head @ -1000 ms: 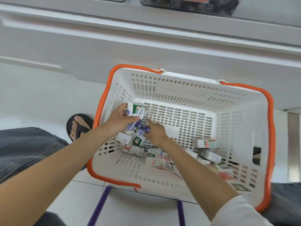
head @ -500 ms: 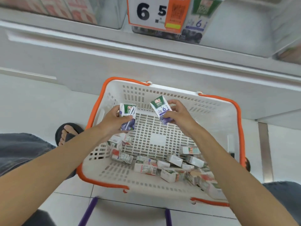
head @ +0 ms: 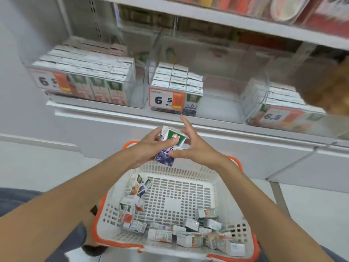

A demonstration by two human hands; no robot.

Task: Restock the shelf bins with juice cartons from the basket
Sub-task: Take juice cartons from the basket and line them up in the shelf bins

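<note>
L hand (head: 145, 146) gripped grape cartons (head: 172, 138) over basket (head: 188, 168); R hand (head: 196, 148) fingers spread, thumb steadying them; mid-transfer; next prob. needs lift into gap in middle bin (head: 217, 103).

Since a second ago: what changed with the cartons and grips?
Both grips rose out of the basket toward the shelf. On the way the right grip picked a second purple carton and brought it over; the left grip now holds both purple cartons together, the right's straight fingers steadying them. The other cartons stayed in the basket.
</note>
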